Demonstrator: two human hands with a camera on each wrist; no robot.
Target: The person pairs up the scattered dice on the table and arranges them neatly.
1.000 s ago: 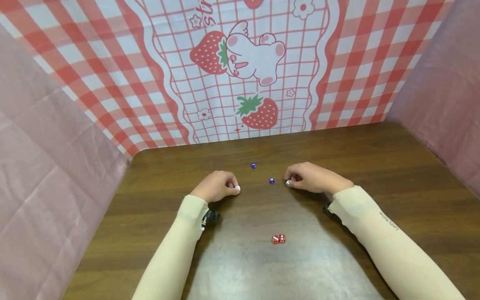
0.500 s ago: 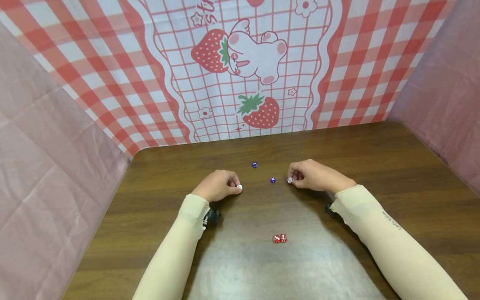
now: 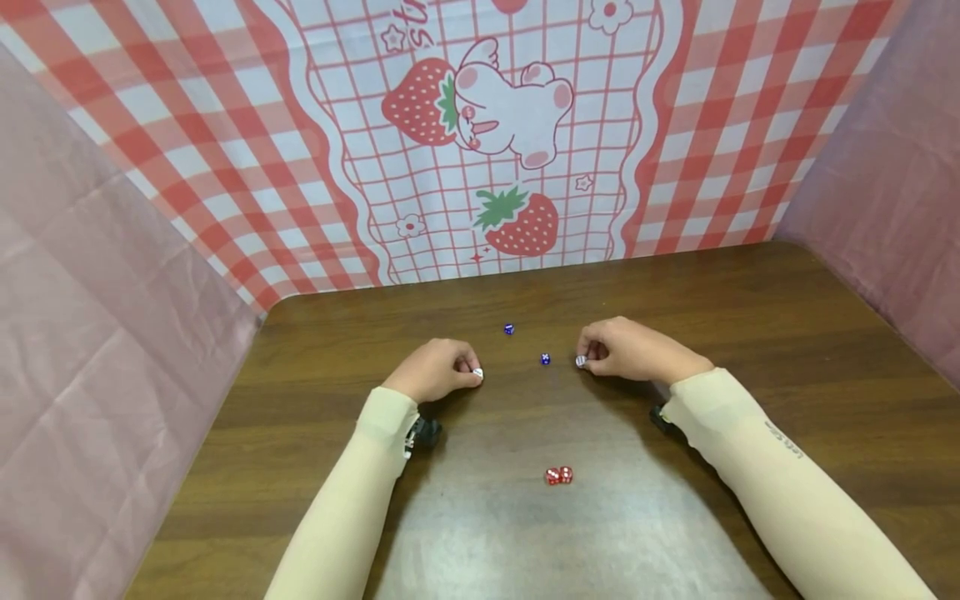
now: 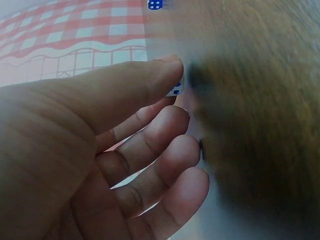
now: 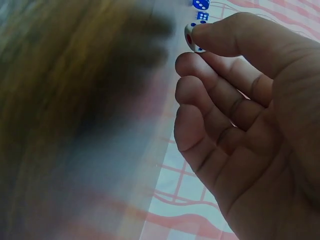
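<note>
My left hand (image 3: 438, 371) pinches a white die (image 3: 478, 374) between thumb and index finger, low over the table. In the left wrist view, blue pips show on that die (image 4: 176, 90), which the thumb partly covers. Across from it, my right hand (image 3: 626, 350) pinches a second white die (image 3: 581, 361); in the right wrist view this die (image 5: 190, 36) shows a red pip and blue pips. Between the hands lie two blue dice, one nearer the right hand (image 3: 545, 359) and one farther back (image 3: 509, 329).
Two red dice (image 3: 558, 475) sit side by side on the brown wooden table (image 3: 480, 517), nearer to me than the hands. A red-and-white checked cloth (image 3: 517, 125) hangs behind the table. Pink cloths flank it on the left (image 3: 97, 333) and right (image 3: 877, 183).
The right hand has turned its white die slightly, so a different face shows. Both hands keep their pinch and nearly the same place. The blue and red dice stay put.
</note>
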